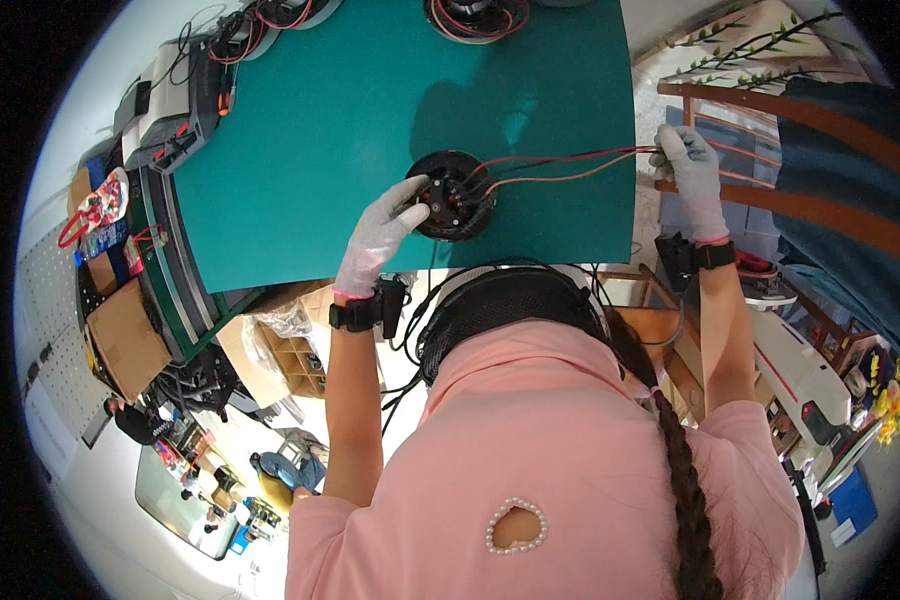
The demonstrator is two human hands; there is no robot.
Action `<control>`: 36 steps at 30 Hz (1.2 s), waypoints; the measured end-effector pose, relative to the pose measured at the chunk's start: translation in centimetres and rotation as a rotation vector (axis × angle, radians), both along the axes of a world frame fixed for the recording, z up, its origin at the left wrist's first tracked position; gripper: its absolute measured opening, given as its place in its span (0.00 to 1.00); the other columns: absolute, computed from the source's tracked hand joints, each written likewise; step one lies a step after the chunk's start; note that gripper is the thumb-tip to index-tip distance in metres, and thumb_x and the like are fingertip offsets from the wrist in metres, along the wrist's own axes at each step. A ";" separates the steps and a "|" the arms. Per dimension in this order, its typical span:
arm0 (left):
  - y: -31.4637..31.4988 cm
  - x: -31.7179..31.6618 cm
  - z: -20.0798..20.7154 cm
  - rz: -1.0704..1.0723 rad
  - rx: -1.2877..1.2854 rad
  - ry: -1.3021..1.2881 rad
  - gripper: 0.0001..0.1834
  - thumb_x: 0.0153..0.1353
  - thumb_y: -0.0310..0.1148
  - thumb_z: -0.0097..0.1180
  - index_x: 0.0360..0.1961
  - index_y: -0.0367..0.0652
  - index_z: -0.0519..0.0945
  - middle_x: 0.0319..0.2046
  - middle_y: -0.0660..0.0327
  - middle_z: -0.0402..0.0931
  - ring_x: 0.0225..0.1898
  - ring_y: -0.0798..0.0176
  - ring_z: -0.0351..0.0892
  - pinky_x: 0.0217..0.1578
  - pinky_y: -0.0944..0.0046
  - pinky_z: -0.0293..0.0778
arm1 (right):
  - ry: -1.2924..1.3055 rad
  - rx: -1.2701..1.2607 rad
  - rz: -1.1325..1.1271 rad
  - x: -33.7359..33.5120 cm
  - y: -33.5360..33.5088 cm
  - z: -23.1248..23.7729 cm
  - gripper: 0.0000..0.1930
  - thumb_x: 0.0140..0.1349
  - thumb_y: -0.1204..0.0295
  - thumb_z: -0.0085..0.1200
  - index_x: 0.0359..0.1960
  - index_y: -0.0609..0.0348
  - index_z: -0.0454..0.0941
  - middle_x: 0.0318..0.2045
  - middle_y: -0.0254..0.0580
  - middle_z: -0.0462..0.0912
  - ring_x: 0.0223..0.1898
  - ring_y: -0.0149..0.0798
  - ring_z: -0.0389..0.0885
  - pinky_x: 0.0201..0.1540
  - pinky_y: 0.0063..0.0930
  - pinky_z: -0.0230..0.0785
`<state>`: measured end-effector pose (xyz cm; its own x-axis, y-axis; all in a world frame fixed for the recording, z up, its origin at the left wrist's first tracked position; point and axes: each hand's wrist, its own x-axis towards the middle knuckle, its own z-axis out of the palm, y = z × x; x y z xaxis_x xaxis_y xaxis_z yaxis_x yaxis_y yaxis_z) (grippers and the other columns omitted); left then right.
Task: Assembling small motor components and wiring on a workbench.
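On the green work mat [320, 160] lies a round black housing [457, 222] with a dark bracket and small parts inside it, near the edge closest to me. My left hand [377, 232], in a light grey glove, grips the left rim between thumb and fingers. Long red, black and orange wires [570, 158] run from the housing to the right, drawn fairly straight. Their far ends are pinched in my gloved right hand [692, 178], beyond the mat's right edge; the wire tips are hidden by the fingers.
Similar round black parts with coiled wires [477, 18] stand along the far edge, one more at the far left [240, 40]. Grey equipment [170, 95] borders the mat's left side. A wooden rack [730, 100] stands at right, and a cardboard box [128, 335] at lower left.
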<state>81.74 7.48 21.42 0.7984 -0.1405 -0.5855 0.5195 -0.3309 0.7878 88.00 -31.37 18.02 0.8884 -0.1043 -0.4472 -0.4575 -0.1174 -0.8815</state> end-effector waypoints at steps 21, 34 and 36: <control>1.5 0.2 -2.4 -0.263 0.080 -0.202 0.29 0.57 0.42 0.51 0.56 0.37 0.66 0.50 0.49 0.71 0.53 0.58 0.69 0.53 0.64 0.63 | 0.145 0.249 -0.314 -20.2 5.4 -2.3 0.11 0.58 0.64 0.55 0.34 0.60 0.77 0.23 0.31 0.76 0.24 0.24 0.72 0.25 0.17 0.63; 2.0 0.7 -4.3 -0.321 0.078 -0.375 0.30 0.57 0.46 0.51 0.55 0.35 0.67 0.49 0.50 0.72 0.51 0.58 0.72 0.52 0.64 0.65 | -0.156 -1.100 0.514 -22.4 20.4 4.8 0.07 0.54 0.68 0.49 0.22 0.54 0.77 0.21 0.45 0.79 0.24 0.48 0.80 0.26 0.40 0.71; 2.2 0.7 -4.4 -0.321 0.072 -0.385 0.29 0.57 0.46 0.51 0.54 0.35 0.68 0.49 0.51 0.72 0.51 0.58 0.72 0.52 0.64 0.65 | -0.231 -1.070 0.903 -21.3 22.9 6.6 0.06 0.51 0.69 0.49 0.23 0.56 0.77 0.20 0.44 0.80 0.23 0.47 0.80 0.25 0.39 0.71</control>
